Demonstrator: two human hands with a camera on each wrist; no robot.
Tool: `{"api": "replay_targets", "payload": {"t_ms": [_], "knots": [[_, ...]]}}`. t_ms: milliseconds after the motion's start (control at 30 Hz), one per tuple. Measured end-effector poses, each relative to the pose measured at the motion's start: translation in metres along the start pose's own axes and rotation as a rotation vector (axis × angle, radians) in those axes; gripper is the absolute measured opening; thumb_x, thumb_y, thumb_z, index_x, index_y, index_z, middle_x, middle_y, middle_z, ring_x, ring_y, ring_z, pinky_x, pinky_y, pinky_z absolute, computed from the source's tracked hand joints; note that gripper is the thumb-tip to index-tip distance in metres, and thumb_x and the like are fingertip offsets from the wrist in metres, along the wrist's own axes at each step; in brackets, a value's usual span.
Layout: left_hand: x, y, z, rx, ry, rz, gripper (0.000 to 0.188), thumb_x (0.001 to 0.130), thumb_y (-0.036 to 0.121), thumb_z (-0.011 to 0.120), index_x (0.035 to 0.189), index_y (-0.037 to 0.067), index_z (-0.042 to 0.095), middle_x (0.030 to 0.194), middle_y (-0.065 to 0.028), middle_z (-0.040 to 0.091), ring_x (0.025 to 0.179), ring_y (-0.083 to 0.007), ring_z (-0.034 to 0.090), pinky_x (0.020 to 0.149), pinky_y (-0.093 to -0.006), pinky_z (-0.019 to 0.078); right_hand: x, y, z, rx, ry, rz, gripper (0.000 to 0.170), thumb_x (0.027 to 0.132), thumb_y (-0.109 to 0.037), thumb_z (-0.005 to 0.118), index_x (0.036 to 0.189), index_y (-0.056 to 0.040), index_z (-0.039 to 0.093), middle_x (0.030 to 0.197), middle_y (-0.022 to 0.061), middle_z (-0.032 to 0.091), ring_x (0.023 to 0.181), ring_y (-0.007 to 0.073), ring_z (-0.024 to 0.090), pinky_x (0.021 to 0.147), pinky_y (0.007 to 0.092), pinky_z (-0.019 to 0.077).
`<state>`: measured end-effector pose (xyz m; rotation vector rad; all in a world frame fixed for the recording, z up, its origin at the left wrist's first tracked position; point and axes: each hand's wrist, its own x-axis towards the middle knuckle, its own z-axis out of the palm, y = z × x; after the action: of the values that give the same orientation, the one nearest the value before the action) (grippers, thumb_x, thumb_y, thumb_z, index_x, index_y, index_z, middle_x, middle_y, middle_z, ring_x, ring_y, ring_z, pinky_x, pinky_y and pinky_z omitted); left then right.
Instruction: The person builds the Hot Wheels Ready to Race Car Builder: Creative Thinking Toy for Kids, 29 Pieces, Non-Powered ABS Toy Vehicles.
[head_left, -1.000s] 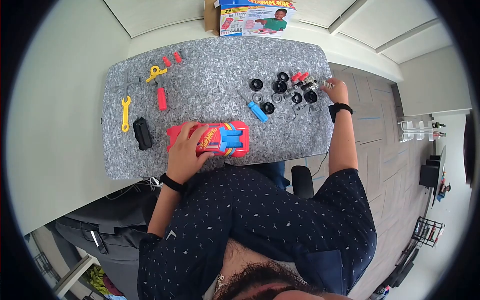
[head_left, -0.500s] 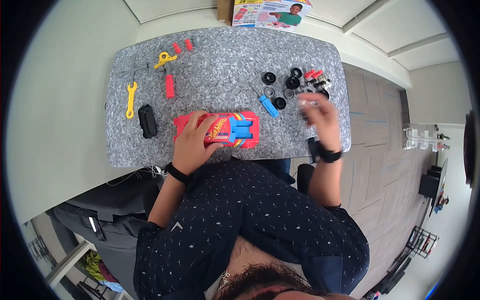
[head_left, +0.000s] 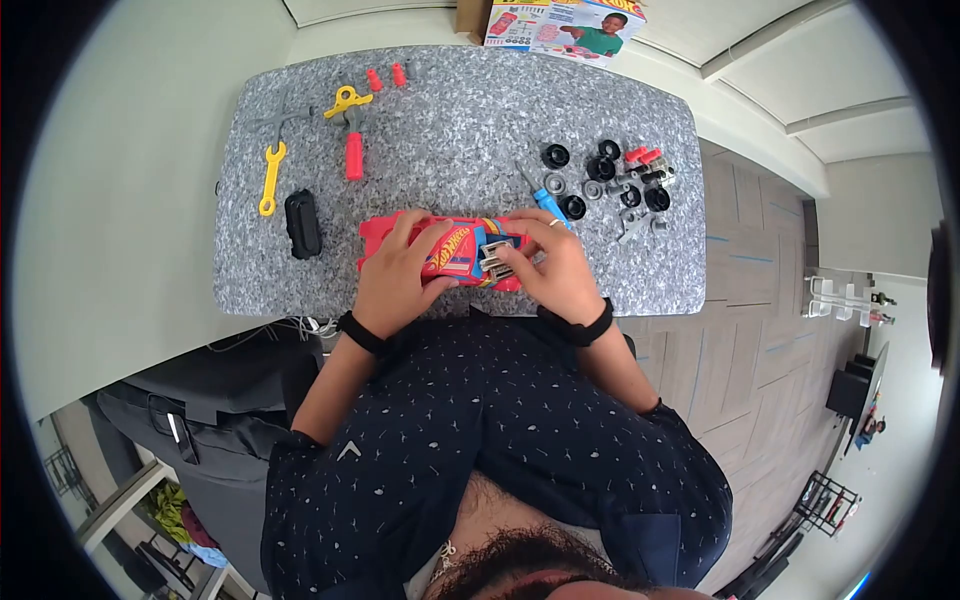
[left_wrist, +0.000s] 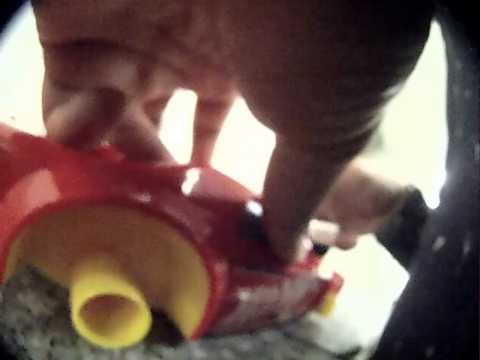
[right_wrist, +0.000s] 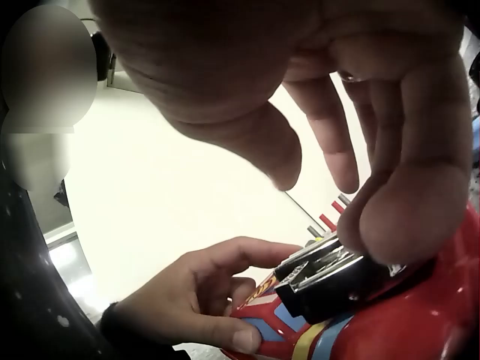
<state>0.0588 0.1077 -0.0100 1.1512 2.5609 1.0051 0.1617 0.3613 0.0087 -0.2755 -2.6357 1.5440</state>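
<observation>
My left hand (head_left: pixel 395 270) grips the red toy car (head_left: pixel 375 236) across its body, thumb on the near side and fingers over the top. My right hand (head_left: pixel 562 268) holds a silver-and-black toy engine piece (right_wrist: pixel 319 274) with its fingertips. That piece sits low over the blue part of the car's top, overlapping it in the right wrist view. In the left wrist view, a yellow axle tube (left_wrist: pixel 109 304) shows inside a wheel arch without a wheel.
Black wheels (head_left: pixel 556 156), grey rings and small parts lie at the right, beside a blue screwdriver (head_left: pixel 549 205). At the left are a black base piece (head_left: pixel 303 225), a yellow wrench (head_left: pixel 271 180) and a red-handled hammer (head_left: pixel 354 155). A toy box (head_left: pixel 565 30) stands behind.
My right hand has come from the parts at the far right to the car, bringing the engine piece. My left hand has stayed on the car. The head view has shifted.
</observation>
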Motion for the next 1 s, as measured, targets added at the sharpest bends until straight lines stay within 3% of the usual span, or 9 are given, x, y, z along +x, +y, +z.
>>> {"api": "replay_targets", "payload": {"t_ms": [67, 100, 200, 400, 500, 567, 900, 1000], "knots": [[0.002, 0.001, 0.0, 0.0, 0.013, 0.023, 0.082, 0.079, 0.027, 0.098, 0.152, 0.012, 0.063, 0.151, -0.0154, 0.059, 0.135, -0.0406, 0.066, 0.108, -0.0482, 0.0584, -0.005, 0.008, -0.01, -0.039, -0.085, -0.162, 0.044, 0.092, -0.005, 0.089, 0.135, -0.003, 0.077, 0.136, 0.0159, 0.074, 0.09, 0.0166, 0.074, 0.067, 0.0306, 0.0601], [0.002, 0.002, -0.001, -0.005, 0.008, 0.014, 0.082, 0.079, 0.027, 0.098, 0.153, 0.012, 0.063, 0.15, -0.0152, 0.059, 0.135, -0.0405, 0.066, 0.108, -0.0481, 0.0585, -0.006, 0.011, -0.014, -0.067, -0.145, -0.152, 0.054, 0.089, -0.003, 0.091, 0.14, -0.0043, 0.075, 0.139, 0.0146, 0.072, 0.09, 0.0184, 0.072, 0.071, 0.032, 0.0615], [0.003, 0.0, -0.001, -0.009, 0.001, 0.01, 0.084, 0.079, 0.03, 0.098, 0.154, 0.014, 0.063, 0.151, -0.0135, 0.059, 0.135, -0.0393, 0.067, 0.106, -0.0482, 0.0601, -0.007, 0.016, -0.015, -0.11, -0.168, -0.244, 0.056, 0.087, -0.001, 0.091, 0.14, -0.0049, 0.075, 0.14, 0.0143, 0.071, 0.089, 0.0215, 0.072, 0.076, 0.0344, 0.0629], [0.002, -0.005, 0.002, 0.011, 0.017, 0.027, 0.086, 0.079, 0.034, 0.097, 0.156, 0.018, 0.063, 0.153, -0.0108, 0.06, 0.135, -0.0374, 0.068, 0.102, -0.0487, 0.0626, -0.005, 0.011, -0.003, -0.125, -0.185, -0.227, 0.06, 0.085, -0.005, 0.091, 0.142, -0.0043, 0.073, 0.14, 0.0162, 0.067, 0.096, 0.0258, 0.073, 0.086, 0.0373, 0.0636], [0.002, -0.004, 0.001, 0.0, 0.018, 0.025, 0.085, 0.079, 0.031, 0.097, 0.155, 0.016, 0.063, 0.152, -0.0124, 0.06, 0.135, -0.0385, 0.067, 0.104, -0.0485, 0.0611, -0.001, 0.022, 0.003, -0.19, -0.133, -0.33, 0.058, 0.084, -0.015, 0.089, 0.139, -0.0026, 0.073, 0.139, 0.0185, 0.068, 0.118, 0.0394, 0.072, 0.097, 0.0459, 0.0629], [0.003, -0.001, -0.001, -0.023, 0.006, 0.014, 0.084, 0.078, 0.026, 0.097, 0.154, 0.011, 0.063, 0.15, -0.0157, 0.059, 0.134, -0.0408, 0.067, 0.108, -0.0486, 0.0582, -0.001, 0.023, 0.002, -0.149, -0.134, -0.309, 0.058, 0.083, -0.016, 0.09, 0.138, -0.0028, 0.074, 0.138, 0.0183, 0.068, 0.119, 0.0391, 0.072, 0.099, 0.0461, 0.0624], [0.003, -0.003, 0.0, -0.019, 0.007, 0.024, 0.085, 0.079, 0.028, 0.098, 0.154, 0.011, 0.063, 0.15, -0.0155, 0.059, 0.135, -0.0408, 0.066, 0.108, -0.0487, 0.0579, 0.007, 0.037, -0.003, -0.177, -0.067, -0.384, 0.061, 0.084, -0.016, 0.092, 0.142, -0.0054, 0.076, 0.138, 0.0156, 0.069, 0.12, 0.0359, 0.071, 0.102, 0.0431, 0.0602], [0.003, -0.002, 0.0, -0.007, 0.006, 0.015, 0.084, 0.078, 0.028, 0.098, 0.154, 0.011, 0.063, 0.151, -0.0154, 0.059, 0.135, -0.0408, 0.066, 0.108, -0.0487, 0.0578, 0.006, 0.039, -0.011, -0.197, -0.105, -0.323, 0.06, 0.083, -0.016, 0.093, 0.14, -0.0058, 0.077, 0.138, 0.0151, 0.069, 0.122, 0.0353, 0.071, 0.103, 0.044, 0.0596]]}}
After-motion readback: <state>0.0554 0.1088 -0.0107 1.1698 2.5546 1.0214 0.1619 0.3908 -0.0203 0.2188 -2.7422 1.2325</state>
